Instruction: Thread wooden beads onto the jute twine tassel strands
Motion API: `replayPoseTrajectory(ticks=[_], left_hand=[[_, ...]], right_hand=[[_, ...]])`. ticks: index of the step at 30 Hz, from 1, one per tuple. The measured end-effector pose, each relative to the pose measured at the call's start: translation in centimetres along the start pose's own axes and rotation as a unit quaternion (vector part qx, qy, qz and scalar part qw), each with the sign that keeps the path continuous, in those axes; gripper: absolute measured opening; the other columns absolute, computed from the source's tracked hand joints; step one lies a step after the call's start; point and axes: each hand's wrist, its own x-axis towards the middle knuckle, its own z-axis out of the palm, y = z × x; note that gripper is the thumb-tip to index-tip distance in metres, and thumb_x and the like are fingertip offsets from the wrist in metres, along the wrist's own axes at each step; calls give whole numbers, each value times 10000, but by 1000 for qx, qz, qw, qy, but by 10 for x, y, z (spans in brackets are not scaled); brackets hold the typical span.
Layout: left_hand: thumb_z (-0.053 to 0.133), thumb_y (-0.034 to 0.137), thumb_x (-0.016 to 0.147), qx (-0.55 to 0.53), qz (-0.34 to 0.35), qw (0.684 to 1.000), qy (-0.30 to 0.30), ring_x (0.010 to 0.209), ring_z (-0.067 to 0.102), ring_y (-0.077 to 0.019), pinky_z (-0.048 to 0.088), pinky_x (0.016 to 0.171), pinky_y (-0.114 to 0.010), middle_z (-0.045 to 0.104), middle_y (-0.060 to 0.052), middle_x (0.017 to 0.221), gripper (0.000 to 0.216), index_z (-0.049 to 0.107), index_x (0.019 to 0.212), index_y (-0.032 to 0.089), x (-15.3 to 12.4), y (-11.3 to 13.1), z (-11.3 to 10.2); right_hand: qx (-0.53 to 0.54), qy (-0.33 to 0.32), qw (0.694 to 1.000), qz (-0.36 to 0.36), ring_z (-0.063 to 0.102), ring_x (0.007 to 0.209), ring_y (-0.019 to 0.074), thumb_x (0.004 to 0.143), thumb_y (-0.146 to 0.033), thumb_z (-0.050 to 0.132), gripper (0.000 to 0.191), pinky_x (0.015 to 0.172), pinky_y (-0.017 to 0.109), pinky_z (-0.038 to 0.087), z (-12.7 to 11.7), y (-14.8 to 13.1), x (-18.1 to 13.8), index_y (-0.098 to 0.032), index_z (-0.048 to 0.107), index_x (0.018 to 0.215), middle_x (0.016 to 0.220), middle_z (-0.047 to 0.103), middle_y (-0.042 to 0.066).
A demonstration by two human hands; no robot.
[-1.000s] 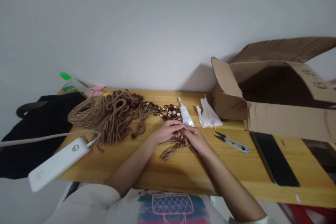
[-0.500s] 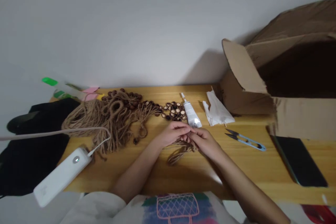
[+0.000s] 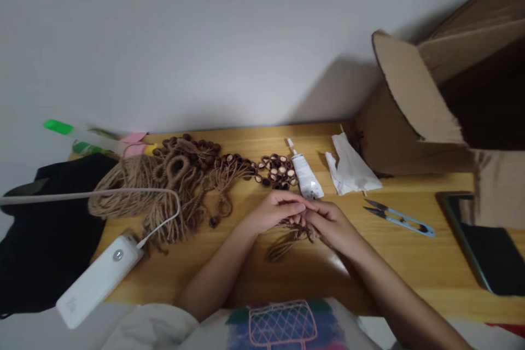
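Observation:
Both my hands meet at the middle of the wooden table (image 3: 410, 262). My left hand (image 3: 274, 211) and my right hand (image 3: 333, 223) are closed, fingertips pinched together on a small piece of brown jute cord (image 3: 287, 240) whose loose ends trail under them toward me. Just beyond my fingers lie a white glue tube (image 3: 305, 178) and a cluster of small brown beads (image 3: 276, 169). A big heap of jute rope and knotted pieces (image 3: 164, 186) lies to the left.
Thread snips (image 3: 400, 219) and a white paper scrap (image 3: 353, 167) lie to the right. An open cardboard box (image 3: 443, 104) stands at the back right, a dark phone (image 3: 488, 246) before it. A white power bank (image 3: 98, 279) with cable and a black bag (image 3: 36, 246) sit left.
The camera has swung left and down, so the box and snips slid right in view. My hands stay pinched together on the cord in the same spot on the table.

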Motion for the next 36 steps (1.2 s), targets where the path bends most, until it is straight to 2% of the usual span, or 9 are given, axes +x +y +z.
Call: replayPoseTrajectory(ticks=[4,8,14,36], left_hand=[[740,524,662,14,-6,1000,-17,522,502,-81,373,530,-221,624,-35,585,499,744,931,104,-1,2,-1],[730,519,677,21,-9,999,-28,530,500,-81,385,540,-218,628,-38,598,492,745,953,112,-1,2,-3],[725,513,689,20,-11,999,-29,553,509,-82,386,556,-213,617,-32,612,481,747,973,126,-1,1,-3],[713,535,689,37,-9,999,-37,535,489,-74,376,543,-214,596,-22,591,478,755,939,129,-2,5,-2]], right_hand=[[-18,5,1000,-6,481,530,107,800,-349,566,247,492,206,364,-1,-1,-1,-167,682,680,581,591,2],[-14,0,1000,4,501,529,114,806,-346,564,237,494,211,373,-2,-2,-1,-176,682,689,556,583,-5],[-32,14,999,-21,606,640,143,800,-298,554,208,633,255,453,-2,-4,-2,-186,693,693,677,686,17],[-55,18,998,-14,636,691,155,812,-319,545,223,666,285,464,-3,-2,-4,-193,707,725,732,717,29]])
